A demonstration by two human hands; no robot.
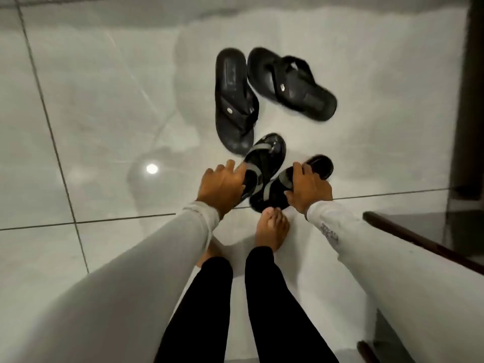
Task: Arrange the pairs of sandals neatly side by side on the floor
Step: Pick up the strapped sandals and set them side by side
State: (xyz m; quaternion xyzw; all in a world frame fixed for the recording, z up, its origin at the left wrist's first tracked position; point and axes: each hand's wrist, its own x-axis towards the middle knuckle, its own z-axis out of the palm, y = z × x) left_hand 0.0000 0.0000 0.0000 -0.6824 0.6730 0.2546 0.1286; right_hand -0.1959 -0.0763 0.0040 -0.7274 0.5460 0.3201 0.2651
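Two pairs of sandals lie on the glossy white tiled floor (104, 113). The farther pair is all black: one black sandal (234, 100) points toward me, the other black sandal (290, 83) is angled off to the right. Nearer lies a black pair with grey straps. My left hand (222, 186) grips the left grey-strapped sandal (264, 159) at its heel side. My right hand (307, 188) holds the right grey-strapped sandal (277, 191) across its middle. The two grey-strapped sandals sit at an angle, heels close together.
My bare feet (272, 227) stand just behind the grey-strapped pair. A dark wooden edge (419, 239) runs along the right, and a dark upright post (471, 100) stands at the far right. A lamp's reflection (152, 169) shines on the tiles.
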